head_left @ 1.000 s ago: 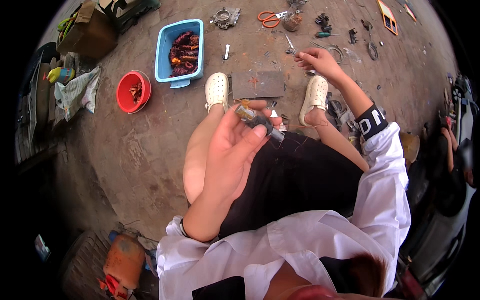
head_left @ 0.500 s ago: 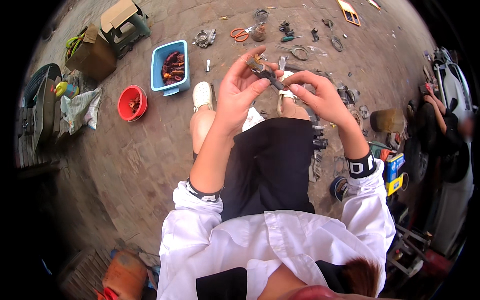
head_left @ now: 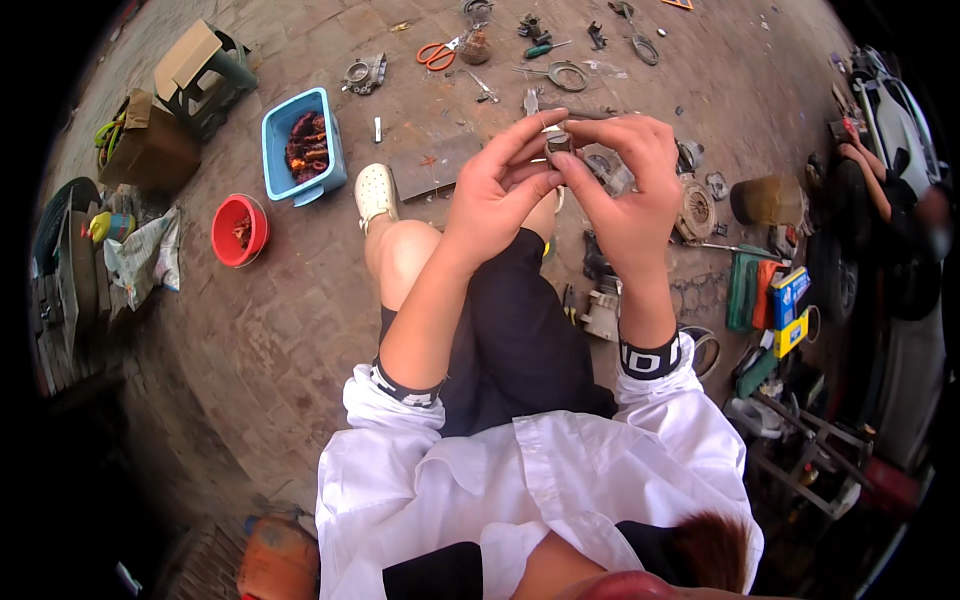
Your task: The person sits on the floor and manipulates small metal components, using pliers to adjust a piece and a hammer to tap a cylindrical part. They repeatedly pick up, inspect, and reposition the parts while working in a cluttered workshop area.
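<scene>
A: Where's the small metal part?
B: Up front over the knees, pinched between both hands. Left hand grips it from the left, right hand from the right w/ fingertips clamped on top. Long axis: can't tell (too small).
A: Packages?
B: Blue-and-yellow box on the ground, right side; blue tub and red bowl far left.

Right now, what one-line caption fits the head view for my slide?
Left hand and right hand pinch a small metal part above scattered parts on the brick floor.
</scene>
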Available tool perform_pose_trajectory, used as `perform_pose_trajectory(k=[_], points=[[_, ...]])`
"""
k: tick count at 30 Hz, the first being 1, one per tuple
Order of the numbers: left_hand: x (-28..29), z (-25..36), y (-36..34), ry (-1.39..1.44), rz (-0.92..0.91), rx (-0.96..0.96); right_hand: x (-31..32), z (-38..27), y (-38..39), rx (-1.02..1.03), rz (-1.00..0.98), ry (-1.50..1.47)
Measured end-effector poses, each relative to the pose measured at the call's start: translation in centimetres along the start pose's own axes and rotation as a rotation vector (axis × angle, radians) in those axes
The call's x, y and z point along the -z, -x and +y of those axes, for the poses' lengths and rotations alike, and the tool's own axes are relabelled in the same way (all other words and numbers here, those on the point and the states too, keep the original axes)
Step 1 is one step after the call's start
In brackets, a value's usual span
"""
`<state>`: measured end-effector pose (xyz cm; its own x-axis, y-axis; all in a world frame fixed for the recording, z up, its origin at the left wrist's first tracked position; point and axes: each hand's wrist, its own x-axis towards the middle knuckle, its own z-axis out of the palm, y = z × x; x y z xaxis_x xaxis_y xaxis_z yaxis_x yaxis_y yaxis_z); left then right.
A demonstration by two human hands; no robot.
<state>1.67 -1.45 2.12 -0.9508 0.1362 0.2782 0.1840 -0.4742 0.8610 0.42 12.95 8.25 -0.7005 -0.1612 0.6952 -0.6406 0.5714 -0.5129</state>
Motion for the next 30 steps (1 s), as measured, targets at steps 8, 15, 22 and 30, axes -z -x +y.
perform_pose_trajectory(k=[8,15,22,30], points=[[-1.0,-0.3,-0.3,0.092,0.029,0.039,-0.7,0.4,0.7,-0.24,0.102,-0.292],[-0.7,-0.9,-0.2,0.409,-0.053,0.159,-0.2,0.7,1.0,-0.465,0.134,-0.513],[-0.6,-0.7,-0.1,0.476,-0.064,0.123,-0.5,0.9,1.1,-0.451,0.099,-0.523],[-1.3,-1.8,-0.2,0.589,0.042,0.076,-0.5,0.2,1.1,-0.325,0.03,-0.265]])
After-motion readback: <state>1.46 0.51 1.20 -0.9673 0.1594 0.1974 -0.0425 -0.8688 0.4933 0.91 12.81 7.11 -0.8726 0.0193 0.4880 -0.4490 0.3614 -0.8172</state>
